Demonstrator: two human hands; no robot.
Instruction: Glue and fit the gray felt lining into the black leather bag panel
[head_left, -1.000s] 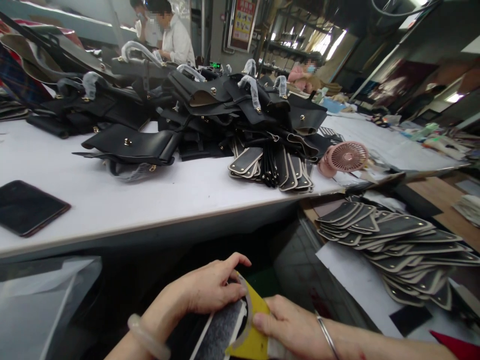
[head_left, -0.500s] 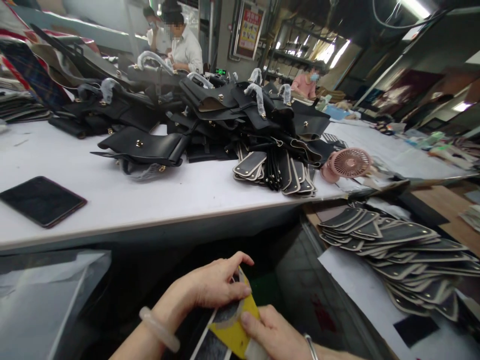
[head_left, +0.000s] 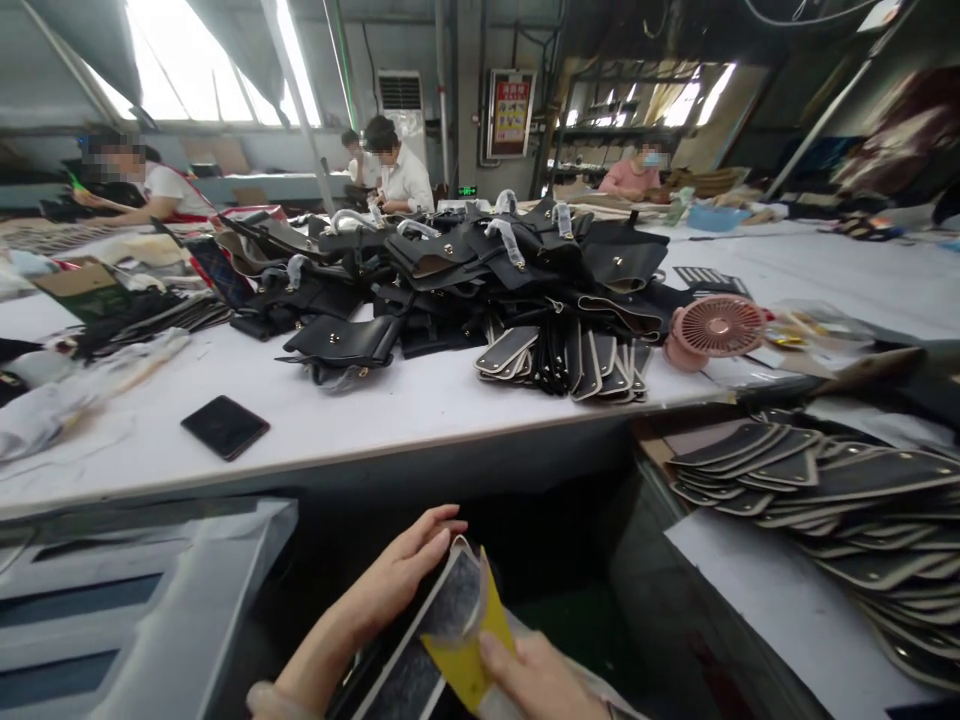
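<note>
Below the table edge, my right hand [head_left: 541,680] is closed with its thumb on a yellow sheet [head_left: 469,655], which has a cloudy, see-through edge. The sheet lies against a dark leather-like strip [head_left: 454,600] with pale edges, which points upward and away from me. Along the strip's left side is my left hand [head_left: 412,565], its fingers stretched out near the strip's tip and not wrapped round it. Whether the left palm touches the strip I cannot tell. The strip's lower end runs out of view.
Black bags [head_left: 450,260] are heaped on the white table [head_left: 420,420], with a tablet-like dark slab [head_left: 225,427] and a pink fan [head_left: 716,330]. Dark pale-edged pieces [head_left: 847,500] are stacked at right. Plastic sheeting [head_left: 202,600] covers something at left. Several people sit beyond.
My left hand has moved off the strip's tip and its fingers have straightened, exposing more of the strip. My right hand keeps hold of the yellow sheet. The view has turned left and levelled.
</note>
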